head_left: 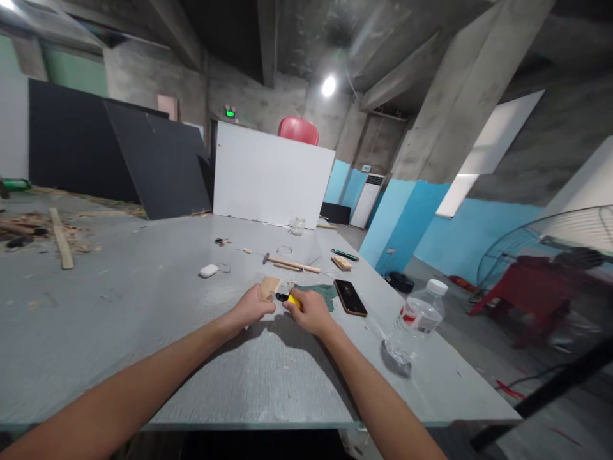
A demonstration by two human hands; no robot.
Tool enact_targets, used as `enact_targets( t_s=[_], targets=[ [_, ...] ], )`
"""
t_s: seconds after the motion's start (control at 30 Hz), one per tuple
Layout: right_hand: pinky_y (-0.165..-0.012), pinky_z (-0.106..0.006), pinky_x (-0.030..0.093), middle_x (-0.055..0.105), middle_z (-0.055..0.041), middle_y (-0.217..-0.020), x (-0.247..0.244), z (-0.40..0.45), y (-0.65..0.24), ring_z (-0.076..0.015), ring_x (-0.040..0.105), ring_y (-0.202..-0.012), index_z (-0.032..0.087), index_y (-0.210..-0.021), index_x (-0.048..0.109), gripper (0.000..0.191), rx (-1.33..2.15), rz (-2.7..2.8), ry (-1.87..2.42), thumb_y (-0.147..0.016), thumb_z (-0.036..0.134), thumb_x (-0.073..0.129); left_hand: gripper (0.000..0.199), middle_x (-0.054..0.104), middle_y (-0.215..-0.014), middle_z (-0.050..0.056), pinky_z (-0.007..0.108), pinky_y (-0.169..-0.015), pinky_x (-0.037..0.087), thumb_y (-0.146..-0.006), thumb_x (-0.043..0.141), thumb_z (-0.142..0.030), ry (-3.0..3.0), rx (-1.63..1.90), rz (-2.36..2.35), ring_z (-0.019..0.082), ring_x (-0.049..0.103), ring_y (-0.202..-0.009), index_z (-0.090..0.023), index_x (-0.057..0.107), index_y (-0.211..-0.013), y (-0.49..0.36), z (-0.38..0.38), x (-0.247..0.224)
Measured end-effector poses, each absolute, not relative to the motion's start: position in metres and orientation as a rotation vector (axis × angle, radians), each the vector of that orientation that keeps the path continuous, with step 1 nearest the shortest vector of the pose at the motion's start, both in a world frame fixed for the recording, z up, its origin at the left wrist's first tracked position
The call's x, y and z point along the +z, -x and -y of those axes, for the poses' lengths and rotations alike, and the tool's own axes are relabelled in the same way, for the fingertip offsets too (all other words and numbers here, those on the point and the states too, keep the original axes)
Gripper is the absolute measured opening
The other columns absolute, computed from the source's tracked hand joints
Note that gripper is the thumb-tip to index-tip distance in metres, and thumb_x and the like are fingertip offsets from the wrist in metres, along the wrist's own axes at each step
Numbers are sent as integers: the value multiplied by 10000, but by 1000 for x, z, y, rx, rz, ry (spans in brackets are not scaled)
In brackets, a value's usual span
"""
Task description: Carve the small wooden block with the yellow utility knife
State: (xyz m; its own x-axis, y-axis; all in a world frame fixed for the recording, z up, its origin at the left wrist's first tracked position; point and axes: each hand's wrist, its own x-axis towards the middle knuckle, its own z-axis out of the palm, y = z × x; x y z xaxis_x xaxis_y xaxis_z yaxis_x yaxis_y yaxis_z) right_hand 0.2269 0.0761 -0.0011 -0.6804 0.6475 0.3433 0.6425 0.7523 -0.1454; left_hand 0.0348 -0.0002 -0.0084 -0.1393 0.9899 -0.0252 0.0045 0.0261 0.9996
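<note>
My left hand [249, 308] is closed around the near edge of a small light wooden block [270, 287], just above the middle of the grey table [205, 370]. In my right hand [312, 312] is a small yellow-and-black hand tool [294, 301]; my fingers wrap its yellow part and hide much of it. Its dark end points left, close to the block, and I cannot tell whether the two touch. Beneath and behind my right hand lies a dark green sheet [325, 294], partly covered by the hand.
Beyond my hands lies a wooden-handled hammer [292, 263]. A phone [351, 298] and a clear plastic bottle [416, 322] are on the right. A white earbud case [208, 271] sits left; a glass jar [297, 225] stands before the white board [272, 172]. Wood shavings [79, 236] lie far left.
</note>
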Motion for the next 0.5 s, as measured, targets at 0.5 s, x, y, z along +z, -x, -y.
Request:
enact_targets(
  t_s=[0.5],
  targets=[
    [-634, -298, 119, 719, -90, -846, 2, -75, -209, -165, 568, -689, 199, -963, 635, 511, -237, 2335, 1250, -1023, 642, 388, 267, 483, -620, -62, 209, -496, 276, -661, 658, -288, -1175, 1305, -1327, 103, 429, -534, -202, 508, -865, -35, -11, -1]
  ],
)
